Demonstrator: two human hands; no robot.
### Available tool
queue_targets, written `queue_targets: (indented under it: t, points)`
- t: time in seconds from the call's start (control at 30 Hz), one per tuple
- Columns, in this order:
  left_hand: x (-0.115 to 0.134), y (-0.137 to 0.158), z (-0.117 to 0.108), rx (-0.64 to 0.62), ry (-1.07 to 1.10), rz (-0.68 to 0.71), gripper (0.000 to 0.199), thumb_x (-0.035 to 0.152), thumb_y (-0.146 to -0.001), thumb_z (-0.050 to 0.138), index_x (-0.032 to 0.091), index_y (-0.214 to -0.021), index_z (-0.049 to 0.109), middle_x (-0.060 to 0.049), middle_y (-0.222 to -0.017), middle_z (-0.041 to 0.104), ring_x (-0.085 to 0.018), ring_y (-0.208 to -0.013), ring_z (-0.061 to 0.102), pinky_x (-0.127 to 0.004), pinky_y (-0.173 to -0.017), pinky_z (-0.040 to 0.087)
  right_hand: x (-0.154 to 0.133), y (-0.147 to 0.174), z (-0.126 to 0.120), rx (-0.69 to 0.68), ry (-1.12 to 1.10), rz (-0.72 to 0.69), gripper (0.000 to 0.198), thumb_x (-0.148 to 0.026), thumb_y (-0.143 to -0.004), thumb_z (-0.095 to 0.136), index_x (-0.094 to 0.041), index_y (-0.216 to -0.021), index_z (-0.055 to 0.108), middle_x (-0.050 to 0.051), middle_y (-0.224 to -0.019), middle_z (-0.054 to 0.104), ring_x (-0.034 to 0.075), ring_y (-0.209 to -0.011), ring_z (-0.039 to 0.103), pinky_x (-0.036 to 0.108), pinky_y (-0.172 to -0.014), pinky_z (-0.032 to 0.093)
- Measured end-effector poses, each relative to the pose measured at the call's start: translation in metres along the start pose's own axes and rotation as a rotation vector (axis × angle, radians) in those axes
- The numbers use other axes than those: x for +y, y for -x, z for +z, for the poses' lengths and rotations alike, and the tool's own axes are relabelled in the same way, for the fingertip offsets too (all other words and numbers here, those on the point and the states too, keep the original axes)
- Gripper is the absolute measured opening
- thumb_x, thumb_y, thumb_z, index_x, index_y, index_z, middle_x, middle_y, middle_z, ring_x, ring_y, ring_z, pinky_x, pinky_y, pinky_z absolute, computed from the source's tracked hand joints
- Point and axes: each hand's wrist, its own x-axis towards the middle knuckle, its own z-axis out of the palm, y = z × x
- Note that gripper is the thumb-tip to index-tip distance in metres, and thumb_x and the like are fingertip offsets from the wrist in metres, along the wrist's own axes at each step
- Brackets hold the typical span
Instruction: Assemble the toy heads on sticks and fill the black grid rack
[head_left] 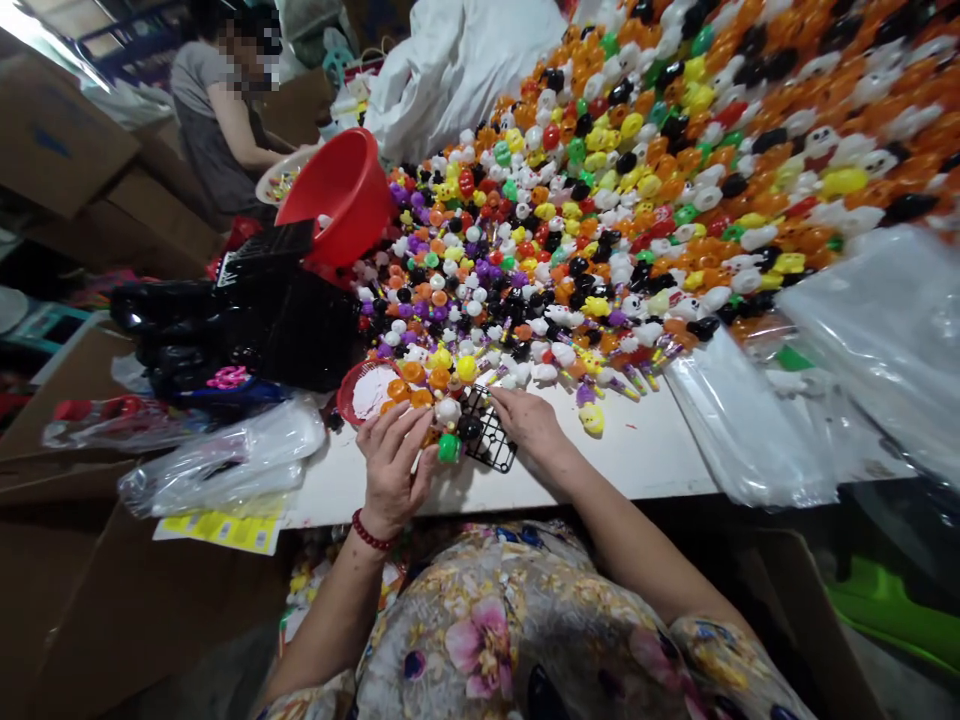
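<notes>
A black plastic grid rack point(493, 440) lies at the front edge of the white table, its left part covered by small plastic figures. Among them are a green figure point(449, 448), a black figure point(470, 428), a white figure point(448, 411) and several orange pumpkin figures point(414, 372). My left hand point(394, 455) curls over the left end of this group, thumb beside the green figure; what lies between its fingers is mostly hidden. With bent fingers, my right hand point(531, 425) grips the upper right edge of the rack.
A large heap of colourful plastic figures point(585, 190) covers the table behind my hands. A small red basket point(352, 392) with white contents sits left, near a black bag point(292, 320) and a red tub point(341, 195). Clear plastic bags point(750, 430) lie right. Another person point(225, 110) works at back left.
</notes>
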Motion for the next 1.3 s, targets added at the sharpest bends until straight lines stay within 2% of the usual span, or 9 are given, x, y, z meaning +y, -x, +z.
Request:
queue_targets:
  t: [0.17,0.37,0.5,0.67,0.73,0.87,0.97,1.1,1.3]
  points:
    - [-0.003,-0.003,-0.002,-0.002,0.004,-0.034,0.046,0.020,-0.092,0.055,0.026,-0.137,0.054,-0.009,-0.114,0.071,-0.027,-0.117,0.058,-0.045,-0.102,0.035,-0.009,0.001,0.007,0.016,0.133,0.087,0.026,-0.039,-0.099,0.049,-0.022,-0.100,0.069,0.012,-0.091,0.073,0.023,-0.077,0.067,0.029,-0.064,0.041]
    - [-0.008,-0.008,-0.001,-0.019,0.007,-0.060,0.041,0.022,-0.092,0.054,0.027,-0.132,0.058,-0.008,-0.112,0.072,-0.027,-0.116,0.058,-0.047,-0.101,0.037,0.002,0.005,0.010,0.081,0.066,0.123,0.014,-0.031,-0.093,0.054,-0.023,-0.090,0.065,0.007,-0.083,0.071,0.019,-0.072,0.064,0.026,-0.061,0.038]
    - [-0.012,-0.015,-0.002,-0.019,0.037,-0.065,0.042,0.022,-0.092,0.053,0.028,-0.133,0.058,-0.008,-0.114,0.071,-0.027,-0.119,0.057,-0.046,-0.101,0.037,0.008,0.007,0.014,0.176,-0.290,0.223,0.008,-0.030,-0.084,0.055,-0.023,-0.086,0.059,0.001,-0.073,0.067,0.017,-0.065,0.061,0.027,-0.062,0.043]
    - [-0.017,-0.023,-0.001,-0.032,0.070,-0.054,0.042,0.021,-0.092,0.054,0.026,-0.134,0.057,-0.009,-0.113,0.071,-0.028,-0.119,0.057,-0.046,-0.100,0.039,0.006,0.012,0.022,0.246,-0.890,0.367,0.040,-0.041,-0.072,0.066,-0.023,-0.104,0.051,-0.002,-0.076,0.065,0.014,-0.056,0.056,0.026,-0.053,0.046]
    - [-0.019,-0.024,0.000,-0.061,0.072,-0.061,0.042,0.021,-0.092,0.054,0.026,-0.134,0.057,-0.008,-0.115,0.071,-0.028,-0.120,0.057,-0.046,-0.101,0.038,0.001,0.012,0.025,0.202,-0.969,0.341,0.037,-0.042,-0.071,0.068,-0.022,-0.099,0.055,-0.002,-0.074,0.064,0.014,-0.058,0.056,0.026,-0.055,0.047]
    - [-0.023,-0.026,0.003,-0.138,0.074,-0.087,0.041,0.024,-0.093,0.051,0.026,-0.134,0.057,-0.009,-0.118,0.070,-0.028,-0.121,0.057,-0.048,-0.104,0.037,-0.009,0.005,0.031,0.138,-0.909,0.244,0.030,-0.046,-0.073,0.070,-0.021,-0.085,0.060,0.001,-0.075,0.066,0.017,-0.068,0.060,0.030,-0.065,0.051]
    - [-0.025,-0.027,0.006,-0.176,0.086,-0.084,0.039,0.025,-0.094,0.048,0.024,-0.133,0.058,-0.010,-0.118,0.070,-0.028,-0.121,0.058,-0.048,-0.103,0.038,-0.012,-0.002,0.033,0.100,-0.834,0.183,0.028,-0.045,-0.074,0.068,-0.021,-0.087,0.060,0.002,-0.079,0.069,0.019,-0.072,0.062,0.031,-0.069,0.052]
    - [-0.025,-0.028,0.008,-0.219,0.115,-0.073,0.039,0.023,-0.095,0.048,0.024,-0.132,0.058,-0.010,-0.118,0.070,-0.027,-0.120,0.058,-0.047,-0.102,0.040,-0.010,-0.012,0.033,0.011,-0.663,0.107,0.015,-0.033,-0.078,0.062,-0.022,-0.089,0.063,0.002,-0.086,0.072,0.020,-0.077,0.064,0.032,-0.074,0.052]
    - [-0.026,-0.028,0.011,-0.225,0.154,-0.050,0.039,0.021,-0.095,0.047,0.023,-0.133,0.056,-0.010,-0.117,0.070,-0.026,-0.119,0.058,-0.046,-0.101,0.041,-0.007,-0.022,0.037,-0.039,-0.522,-0.123,0.021,-0.020,-0.079,0.057,-0.020,-0.096,0.069,0.005,-0.098,0.072,0.021,-0.088,0.065,0.034,-0.082,0.053]
